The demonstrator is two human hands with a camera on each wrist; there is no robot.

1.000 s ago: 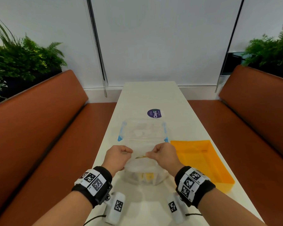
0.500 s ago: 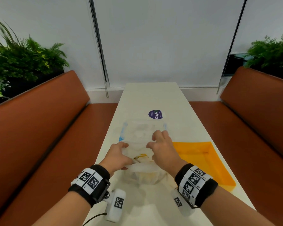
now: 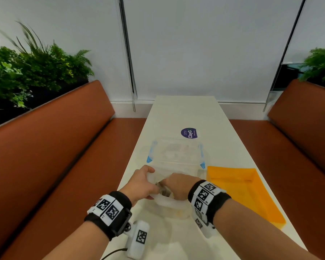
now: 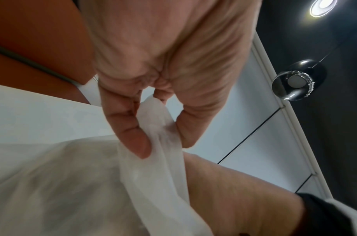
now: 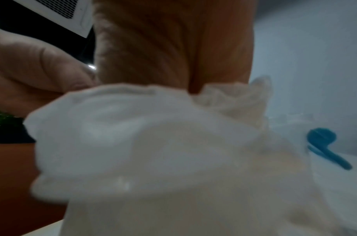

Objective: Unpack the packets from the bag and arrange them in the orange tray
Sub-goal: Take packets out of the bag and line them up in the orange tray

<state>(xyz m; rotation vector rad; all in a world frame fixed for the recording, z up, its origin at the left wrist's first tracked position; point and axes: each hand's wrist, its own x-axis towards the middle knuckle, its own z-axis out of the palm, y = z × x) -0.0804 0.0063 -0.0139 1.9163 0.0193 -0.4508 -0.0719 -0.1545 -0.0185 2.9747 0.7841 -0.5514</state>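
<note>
Nearest the person, a thin translucent white bag point(image 3: 169, 203) stood on the white worktop point(image 3: 176, 246), and the first step of the task, getting into the bag, was judged to be in hand. The bag's rim was pinched between thumb and fingers of the left hand point(image 3: 142, 184), a grip seen plainly in the left wrist view, so that the mouth was held up and apart. The right hand point(image 3: 178, 185) was plunged into the mouth up to the knuckles; whether its grip was clenched on a packet or released could not be told, since the fingers were hidden by the film in both the head and right wrist views. Pale yellow shapes, taken to be the packets point(image 3: 178, 213), were faintly seen through the lower wall of the bag.

The next move was judged to call for one packet to be caught inside and drawn out while the rim was kept held, then carried to the right.

Just to the right of the bag the orange tray point(image 3: 251, 196) lay with nothing seen in it. Beyond the bag a clear container with blue clips point(image 3: 176, 156) was set, and further off a round purple sticker point(image 3: 189, 133). Brown benches point(image 3: 54, 156) ran along both sides, with green plants point(image 3: 26, 72) behind them and white blinds point(image 3: 204, 44) at the far end.
</note>
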